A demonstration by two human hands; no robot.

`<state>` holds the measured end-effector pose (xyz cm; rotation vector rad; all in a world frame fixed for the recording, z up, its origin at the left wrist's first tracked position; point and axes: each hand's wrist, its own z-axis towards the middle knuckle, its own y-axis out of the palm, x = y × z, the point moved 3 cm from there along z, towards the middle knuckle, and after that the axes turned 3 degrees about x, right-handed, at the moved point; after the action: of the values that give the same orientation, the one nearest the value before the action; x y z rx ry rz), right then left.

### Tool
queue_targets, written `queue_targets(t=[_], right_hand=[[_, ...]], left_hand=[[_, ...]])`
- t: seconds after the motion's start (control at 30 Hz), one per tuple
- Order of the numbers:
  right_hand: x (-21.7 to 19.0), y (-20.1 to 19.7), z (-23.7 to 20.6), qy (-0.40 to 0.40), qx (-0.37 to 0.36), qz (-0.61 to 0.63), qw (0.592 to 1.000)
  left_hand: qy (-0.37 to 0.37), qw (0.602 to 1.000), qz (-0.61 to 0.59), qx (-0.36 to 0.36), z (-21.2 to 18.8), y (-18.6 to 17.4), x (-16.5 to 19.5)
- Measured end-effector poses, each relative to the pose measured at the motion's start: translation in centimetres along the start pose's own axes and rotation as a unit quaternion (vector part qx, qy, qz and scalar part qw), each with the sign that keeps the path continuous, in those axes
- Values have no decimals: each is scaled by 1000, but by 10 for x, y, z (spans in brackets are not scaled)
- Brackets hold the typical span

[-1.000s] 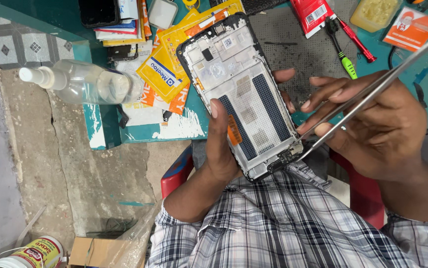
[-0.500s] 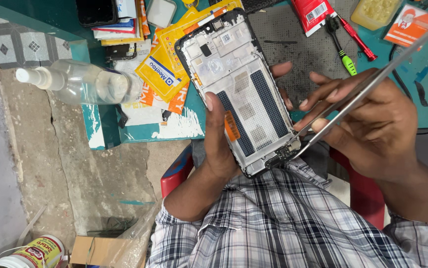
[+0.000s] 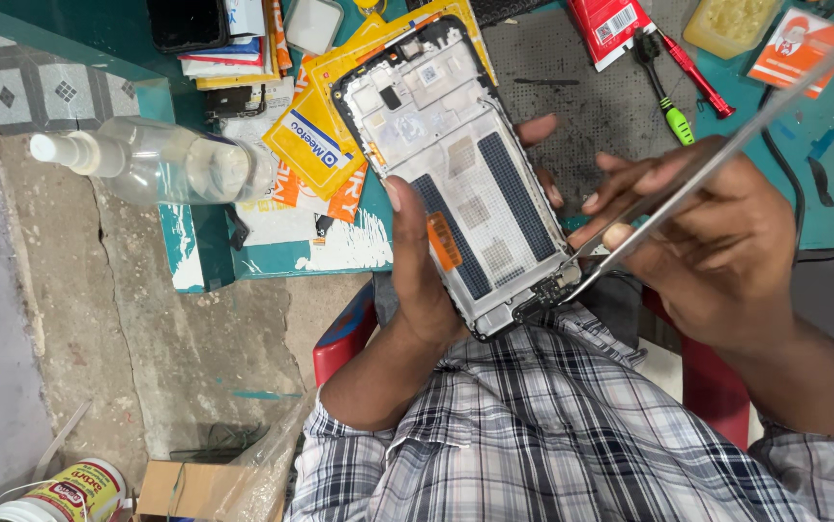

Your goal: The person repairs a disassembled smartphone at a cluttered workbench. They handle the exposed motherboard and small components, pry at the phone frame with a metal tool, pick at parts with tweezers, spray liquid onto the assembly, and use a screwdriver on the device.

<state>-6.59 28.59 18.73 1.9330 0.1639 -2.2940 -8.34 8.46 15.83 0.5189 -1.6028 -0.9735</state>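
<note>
Down at the lower left, a round tin (image 3: 59, 495) with a yellow-and-red label stood beside a torn cardboard box (image 3: 190, 488) on the cracked floor. Above them, a clear plastic bottle (image 3: 160, 169) with a white nozzle lay on its side at the edge of the teal bench (image 3: 199, 261). Just right of it, yellow and orange flat packets (image 3: 315, 145) with blue lettering were fanned over white paper, under a stack of cards and a dark phone.

The left hand (image 3: 422, 271) gripped the opened phone frame (image 3: 460, 169) from its left edge, thumb pressed across the white inner plate and fingertips showing past the far side; the frame sat tilted above the checked shirt. The right hand (image 3: 716, 237) pinched long metal tweezers (image 3: 697, 164), fingers curled closed around them, the tips touching the frame's lower end.

Farther right lay a red packet (image 3: 610, 24), green and red screwdrivers (image 3: 673, 82), a yellow tub (image 3: 736, 21) and an orange-and-white card (image 3: 794, 43).
</note>
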Motion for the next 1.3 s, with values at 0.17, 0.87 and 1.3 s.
queue_targets(t=[0.17, 0.87, 1.3], right_hand=[[0, 3, -5, -49, 22, -40, 998], [4, 5, -1, 87, 7, 51, 995], [-1, -6, -9, -10, 77, 31, 996]], left_hand=[[0, 1000, -8, 0, 1, 1, 1], [-5, 1000, -20, 8, 5, -6, -8], [-17, 999, -51, 2, 2, 2, 0]])
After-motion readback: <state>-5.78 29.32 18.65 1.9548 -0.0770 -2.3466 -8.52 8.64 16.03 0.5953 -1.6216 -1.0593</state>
